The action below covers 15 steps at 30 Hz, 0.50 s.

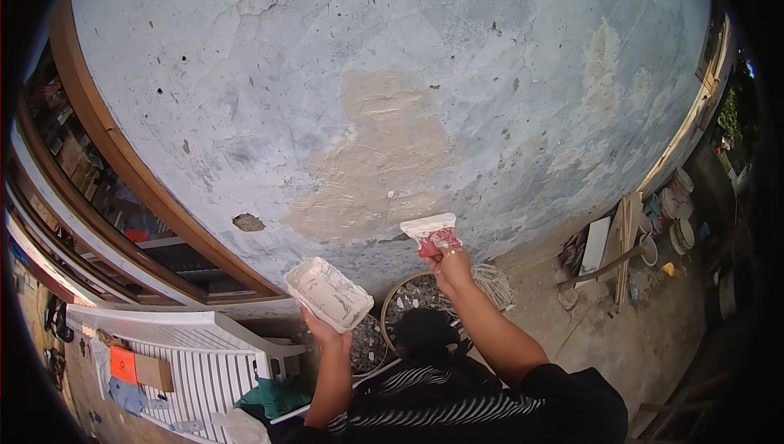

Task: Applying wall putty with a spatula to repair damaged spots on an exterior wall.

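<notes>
Weathered pale-blue wall [245, 44], with a beige patch [384, 150] above both grips, backs the right hand [452, 271], clamped on a red-and-white scraper [429, 228] whose blade extends above the fingers, and the left hand [325, 331], clasping a whitish tray [356, 320] just above its grip.

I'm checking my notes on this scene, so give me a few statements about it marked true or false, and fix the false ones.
1. The left hand holds a white tray. True.
2. The red scraper lies on the ground. False: the right hand holds it.
3. The wall shows a beige patch. True.
4. The white slatted furniture stands on the picture's right. False: it stands on the left.
5. Pale paste coats the tray's inside. True.
</notes>
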Available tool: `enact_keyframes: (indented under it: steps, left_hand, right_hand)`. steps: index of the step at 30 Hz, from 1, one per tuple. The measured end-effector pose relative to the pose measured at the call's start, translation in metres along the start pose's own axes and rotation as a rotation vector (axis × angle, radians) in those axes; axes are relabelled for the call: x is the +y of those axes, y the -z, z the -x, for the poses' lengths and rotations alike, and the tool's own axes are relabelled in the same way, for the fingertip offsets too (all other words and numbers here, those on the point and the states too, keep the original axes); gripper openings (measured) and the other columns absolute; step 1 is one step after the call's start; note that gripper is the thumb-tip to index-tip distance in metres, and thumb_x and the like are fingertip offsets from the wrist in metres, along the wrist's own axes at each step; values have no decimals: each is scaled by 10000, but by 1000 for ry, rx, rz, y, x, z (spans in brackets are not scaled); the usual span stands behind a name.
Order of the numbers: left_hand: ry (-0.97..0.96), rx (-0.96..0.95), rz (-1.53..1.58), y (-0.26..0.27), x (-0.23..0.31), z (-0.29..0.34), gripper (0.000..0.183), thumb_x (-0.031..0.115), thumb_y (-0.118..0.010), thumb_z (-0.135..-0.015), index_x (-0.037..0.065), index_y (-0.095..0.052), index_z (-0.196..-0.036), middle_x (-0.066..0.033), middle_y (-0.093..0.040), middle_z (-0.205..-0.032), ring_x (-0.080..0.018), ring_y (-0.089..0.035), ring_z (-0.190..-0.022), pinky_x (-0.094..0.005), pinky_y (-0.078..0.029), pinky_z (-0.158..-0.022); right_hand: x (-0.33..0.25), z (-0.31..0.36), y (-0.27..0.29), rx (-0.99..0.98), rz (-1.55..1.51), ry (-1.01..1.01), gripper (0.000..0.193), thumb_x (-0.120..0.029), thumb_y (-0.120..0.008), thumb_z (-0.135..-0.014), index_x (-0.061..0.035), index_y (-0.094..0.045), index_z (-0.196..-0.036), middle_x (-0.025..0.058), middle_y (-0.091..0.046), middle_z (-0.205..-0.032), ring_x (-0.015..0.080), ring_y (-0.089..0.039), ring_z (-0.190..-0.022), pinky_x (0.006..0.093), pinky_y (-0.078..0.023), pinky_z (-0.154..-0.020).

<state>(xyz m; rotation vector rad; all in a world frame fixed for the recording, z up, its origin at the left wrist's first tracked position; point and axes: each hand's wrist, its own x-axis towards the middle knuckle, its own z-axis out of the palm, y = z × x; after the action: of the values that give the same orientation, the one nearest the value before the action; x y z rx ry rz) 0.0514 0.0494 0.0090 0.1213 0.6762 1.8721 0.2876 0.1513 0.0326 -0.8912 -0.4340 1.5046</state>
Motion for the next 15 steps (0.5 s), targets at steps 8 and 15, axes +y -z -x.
enact_keyframes:
  steps: [8,15]
  left_hand:
    - [-27,-4,-4,-8,7,10,603,550,-269,-947,148,-353,-1389,-79,-445,-1365,-321,-468,-1212,-489,-385,-1009]
    - [-29,-7,2,0,9,6,594,543,-272,-951,140,-370,-1377,-77,-466,-1345,-314,-485,-1193,-476,-402,-995]
  right_hand:
    - [-17,-16,-82,-140,-220,-36,160,-89,-509,-923,-19,-559,-1057,106,-622,-1028,211,-611,-912,377,-514,-853]
    - [-86,35,-98,-305,-449,225,234,-40,-551,-886,-3,-541,-1116,99,-612,-1062,211,-613,-954,352,-521,-816]
